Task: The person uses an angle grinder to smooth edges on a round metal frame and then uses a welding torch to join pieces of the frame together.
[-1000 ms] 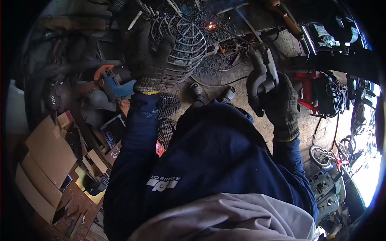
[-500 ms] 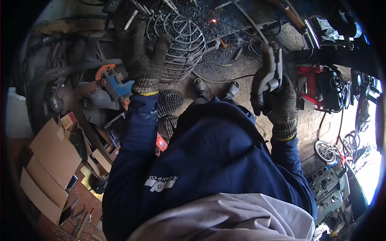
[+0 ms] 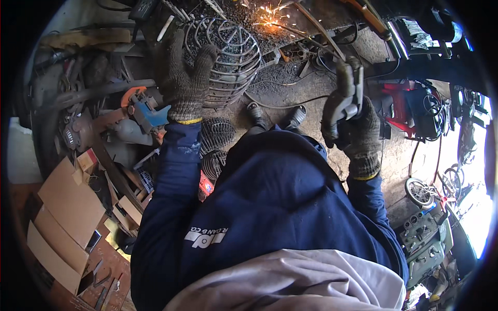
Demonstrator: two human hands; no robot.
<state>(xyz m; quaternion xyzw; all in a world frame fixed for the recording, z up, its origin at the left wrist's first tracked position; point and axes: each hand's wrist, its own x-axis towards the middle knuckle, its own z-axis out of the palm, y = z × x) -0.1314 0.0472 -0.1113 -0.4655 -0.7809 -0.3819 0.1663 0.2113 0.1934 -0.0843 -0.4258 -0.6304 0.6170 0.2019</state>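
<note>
My left hand (image 3: 191,85), in a grey-brown knitted glove, lies at the left side of a round metal wire basket (image 3: 236,65), thumb and fingers spread. Whether it presses on the wires cannot be told. My right hand (image 3: 361,140), gloved alike, is wrapped round grey locking pliers (image 3: 351,96). From their jaws a long thin metal bar (image 3: 321,32) runs up and left toward the far edge. Bright sparks (image 3: 271,19) burst over dark coals (image 3: 249,11) left of the bar. The bar's far end is out of view.
A hose (image 3: 290,105) crosses the floor by my feet. Several wire grates (image 3: 217,133) lie left of my legs. An orange and blue tool (image 3: 148,111) and a cardboard box (image 3: 70,207) stand left. A red stool (image 3: 398,109) and a bicycle (image 3: 420,192) are right.
A small glow in the coals has become a spray of sparks. The view has shifted slightly; both hands keep nearly the same pose, the right one still gripping the pliers.
</note>
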